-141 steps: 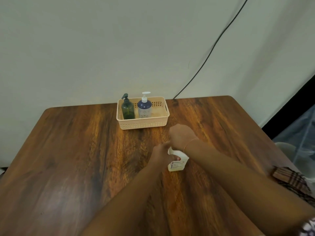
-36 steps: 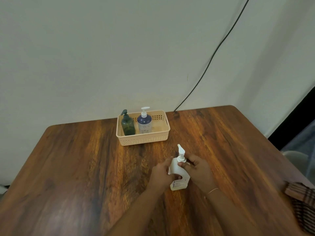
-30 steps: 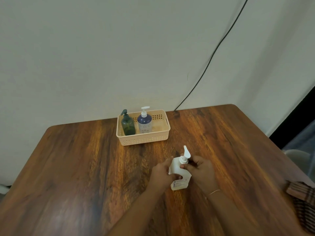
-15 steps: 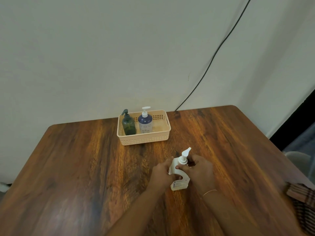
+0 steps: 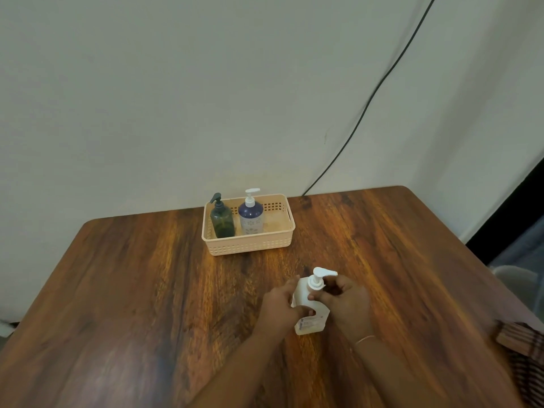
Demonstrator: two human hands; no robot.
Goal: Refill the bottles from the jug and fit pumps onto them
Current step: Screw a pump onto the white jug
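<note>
Now our left hand [image 5: 281, 304] clamps white bottle [image 5: 309, 315] upright on table [image 5: 132, 290] against twist; right hand [image 5: 347, 301] fingers pinch pump [image 5: 318, 279] collar, likely screwing it home.

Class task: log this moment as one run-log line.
left hand: steadies white plastic bottle | right hand: fingers at white pump collar | peach plastic basket: two pumped bottles

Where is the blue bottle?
In the head view, the blue bottle stands in the peach basket at the table's far edge, right beside the green bottle.
</note>
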